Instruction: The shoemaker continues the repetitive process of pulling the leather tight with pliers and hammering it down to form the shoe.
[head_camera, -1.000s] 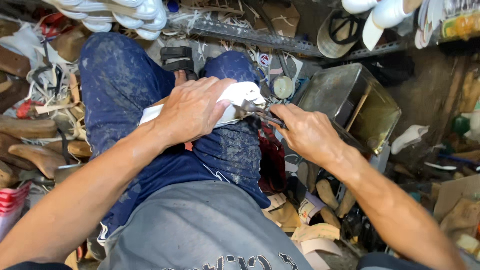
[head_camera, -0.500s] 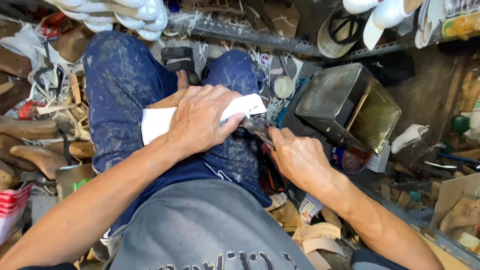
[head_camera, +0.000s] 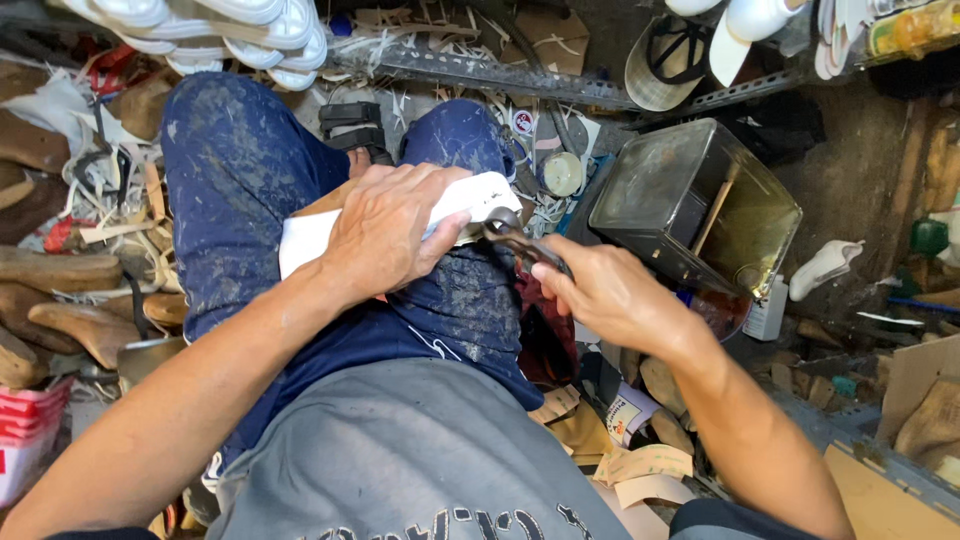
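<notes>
Your left hand lies flat on top of a white shoe upper and presses it down on your lap. Your fingers wrap over its top edge. The white shoe upper rests across your blue trousers, which are dusty and smeared. Its toe end pokes out past your left hand, toward the metal tin.

Your right hand is closed around the handles of dark pincers. The head of the pincers touches the toe end of the white shoe upper, just beside your left fingertips. I cannot tell if the pincers bite the edge or only touch it.

A big open metal tin sits close to your right hand, on the far side from the shoe. A stick leans inside it. Brown wooden shoe lasts lie on the floor, well away from the white shoe upper, past your left arm. White soles are piled beyond your knees.
</notes>
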